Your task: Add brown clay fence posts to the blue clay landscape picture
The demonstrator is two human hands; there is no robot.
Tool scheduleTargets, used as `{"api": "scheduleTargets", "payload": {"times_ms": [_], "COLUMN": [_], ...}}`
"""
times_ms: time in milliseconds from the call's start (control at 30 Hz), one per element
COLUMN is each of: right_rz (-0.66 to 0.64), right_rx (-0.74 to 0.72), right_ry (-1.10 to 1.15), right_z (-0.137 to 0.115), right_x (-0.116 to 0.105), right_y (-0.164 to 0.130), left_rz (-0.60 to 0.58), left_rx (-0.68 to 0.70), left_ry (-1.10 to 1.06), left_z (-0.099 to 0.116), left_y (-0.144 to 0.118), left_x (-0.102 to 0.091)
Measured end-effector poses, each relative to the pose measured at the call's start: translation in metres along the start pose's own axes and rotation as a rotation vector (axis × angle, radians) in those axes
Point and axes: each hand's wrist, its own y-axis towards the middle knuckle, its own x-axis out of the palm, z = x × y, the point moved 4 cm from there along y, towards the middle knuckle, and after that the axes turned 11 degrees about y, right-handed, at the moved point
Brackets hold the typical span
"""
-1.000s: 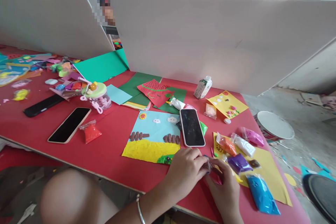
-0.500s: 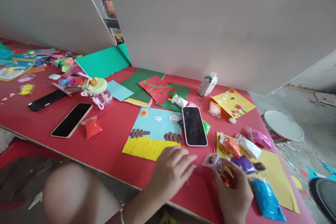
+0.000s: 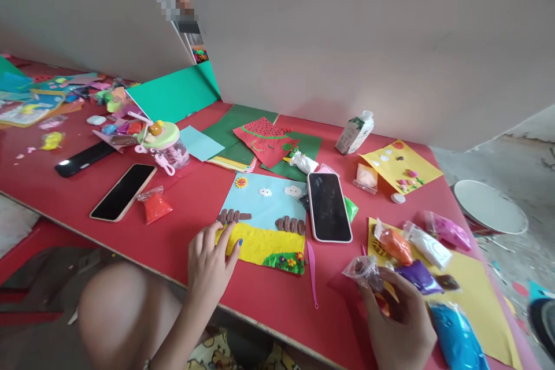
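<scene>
My left hand (image 3: 212, 257) rests with spread fingers at the left edge of the clay picture (image 3: 264, 243), its fingertips over the yellow clay near a brown fence piece. This picture has a light blue sky, a sun, two clouds, brown fences and a green patch with small flowers. My right hand (image 3: 396, 312) is closed round a clear plastic bag of brown clay (image 3: 366, 273) above the red table. A pink modelling tool (image 3: 312, 274) lies between the picture and that bag. Beyond it sits a white-framed phone (image 3: 329, 208), which overlaps the picture's right edge.
Bags of orange clay (image 3: 393, 244), purple clay (image 3: 418, 277) and blue clay (image 3: 458, 335) lie on yellow paper at the right. A small carton (image 3: 354, 134) stands at the back. Left are another phone (image 3: 124, 192), a red clay bag (image 3: 156, 206) and a lidded jar (image 3: 167, 147).
My left hand has moved left, from the picture's lower right corner to its left edge, uncovering the flower patch and pink tool. My right hand keeps the brown clay bag. The view has tilted down slightly.
</scene>
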Motion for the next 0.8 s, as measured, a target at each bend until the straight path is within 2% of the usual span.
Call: {"api": "scheduleTargets", "payload": {"times_ms": [400, 800], "right_rz": [-0.037, -0.046], "right_rx": [-0.015, -0.021], "right_ry": [-0.078, -0.087], "right_z": [-0.0032, -0.0037], "right_x": [0.0012, 0.0024], "right_y": [0.001, 0.0009], "left_rz": [-0.027, 0.017], "left_rx": [0.013, -0.012], "left_ry": [-0.014, -0.032], "left_z": [0.0033, 0.0032], "left_y": [0.0049, 0.0023], "left_x": [0.0019, 0.0048]}}
